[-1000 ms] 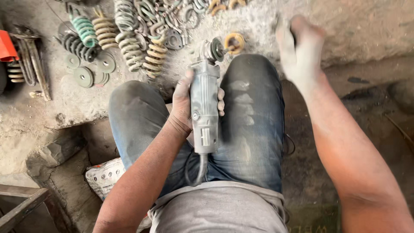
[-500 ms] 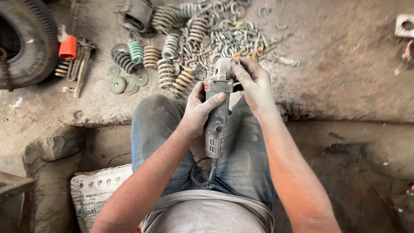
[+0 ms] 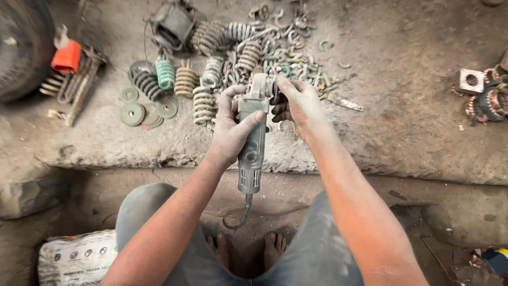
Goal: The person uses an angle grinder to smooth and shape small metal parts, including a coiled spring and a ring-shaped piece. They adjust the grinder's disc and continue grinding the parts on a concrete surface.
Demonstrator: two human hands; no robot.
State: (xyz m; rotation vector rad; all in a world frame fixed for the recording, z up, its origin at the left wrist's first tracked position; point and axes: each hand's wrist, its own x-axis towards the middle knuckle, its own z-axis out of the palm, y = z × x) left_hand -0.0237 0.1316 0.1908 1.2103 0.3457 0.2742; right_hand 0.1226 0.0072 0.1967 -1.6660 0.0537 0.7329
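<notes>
- A tyre [image 3: 21, 47] sits at the far left, cut off by the frame edge and blurred.
- Just right of it lie an orange block [image 3: 66, 57] and a bundle of rusty rods [image 3: 79, 85]; what the rods are is hard to tell.
- Flat discs [image 3: 133, 113] lie on the ground near a row of coil springs [image 3: 203, 90], green, tan and grey.
- The left hand [image 3: 231, 130] reaches forward from a bare forearm, fingers curled tight round the body of the grinder [image 3: 252, 139], thumb over the top.
- The grinder is held upright in the middle, above the ledge edge, head far and cord near; the cord dangles down between the knees.
- The right hand [image 3: 296, 103] comes in from the lower right, closed about the grinder's head; its fingers hide the wheel, so the exact grip cannot be made out.
- Beyond the hands spreads a heap of cut spring pieces [image 3: 296, 61].
- At the far right, a square metal plate [image 3: 472, 80] and copper-wound parts [image 3: 489, 103] are partly cut off.
</notes>
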